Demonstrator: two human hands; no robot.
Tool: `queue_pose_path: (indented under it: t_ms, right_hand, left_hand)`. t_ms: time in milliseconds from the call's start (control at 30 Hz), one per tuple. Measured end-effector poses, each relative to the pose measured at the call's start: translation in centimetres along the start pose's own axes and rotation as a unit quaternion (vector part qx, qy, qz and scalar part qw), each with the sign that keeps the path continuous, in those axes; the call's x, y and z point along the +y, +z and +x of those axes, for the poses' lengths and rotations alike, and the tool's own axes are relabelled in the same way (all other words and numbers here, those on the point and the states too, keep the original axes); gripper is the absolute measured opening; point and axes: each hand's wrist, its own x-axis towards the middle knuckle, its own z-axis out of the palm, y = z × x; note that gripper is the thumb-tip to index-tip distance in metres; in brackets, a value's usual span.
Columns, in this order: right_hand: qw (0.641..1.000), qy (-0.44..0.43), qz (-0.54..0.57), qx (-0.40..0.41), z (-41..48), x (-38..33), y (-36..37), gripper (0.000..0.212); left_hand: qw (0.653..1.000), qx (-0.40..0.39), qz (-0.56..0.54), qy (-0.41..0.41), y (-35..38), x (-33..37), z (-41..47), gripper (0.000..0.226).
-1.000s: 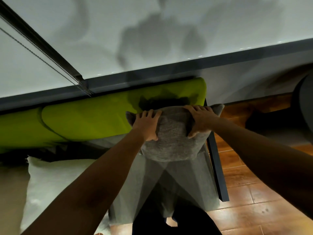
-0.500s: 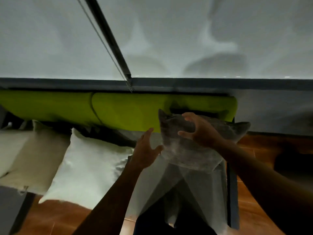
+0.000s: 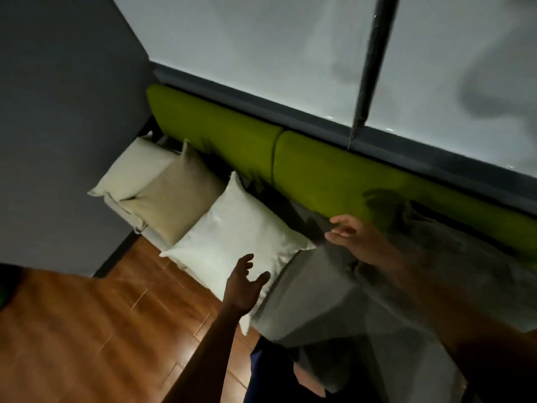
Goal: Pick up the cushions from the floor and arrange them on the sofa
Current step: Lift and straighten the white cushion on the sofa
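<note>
A sofa with a green backrest (image 3: 232,141) and a grey seat (image 3: 313,289) runs along the window wall. On it lie a cream cushion (image 3: 130,170) at the far left, then a tan cushion (image 3: 174,202), then a white cushion (image 3: 238,237). A blurred grey cushion (image 3: 441,237) leans on the backrest at the right. My right hand (image 3: 354,237) is stretched flat over the seat just left of the grey cushion and holds nothing. My left hand (image 3: 244,283) hovers with relaxed fingers over the white cushion's near edge, also holding nothing.
Wooden floor (image 3: 87,330) lies in front of the sofa. A dark grey wall (image 3: 58,112) closes the left end. Behind the sofa hangs a pale blind (image 3: 261,53) with a dark pole and chain (image 3: 366,68). A green object (image 3: 4,286) shows at the left edge.
My right hand has let go of the grey cushion, which now rests against the backrest. My left hand has drawn back toward the white cushion. The view has swung left along the sofa.
</note>
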Motion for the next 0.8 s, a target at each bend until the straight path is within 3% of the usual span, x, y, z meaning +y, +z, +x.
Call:
queue_pose_path:
  t_ms: [333, 400, 567, 667, 800]
  right_hand:
    - [0.994, 0.112, 0.008, -0.013, 9.5, -2.2, 13.0, 0.037]
    - [0.989, 0.146, 0.000, -0.016, 12.2, -2.4, 16.0, 0.048]
    - [0.983, 0.178, 0.011, -0.051, 17.1, -3.8, 21.3, 0.052]
    - [0.984, 0.174, 0.003, -0.041, 20.1, -5.1, 23.4, 0.069]
    - [0.983, 0.181, -0.013, -0.013, 24.2, -5.9, 26.0, 0.094]
  left_hand:
    - [0.994, -0.016, 0.104, -0.014, -12.4, -4.5, 14.7, 0.075]
    - [0.991, -0.034, 0.128, -0.014, -14.3, -5.5, 19.1, 0.081]
    - [0.976, -0.099, 0.190, 0.037, -16.9, -6.7, 26.0, 0.091]
    - [0.967, -0.145, 0.197, 0.067, -17.0, -7.8, 28.6, 0.106]
    - [0.969, -0.215, 0.109, 0.050, -16.5, -11.3, 33.1, 0.134]
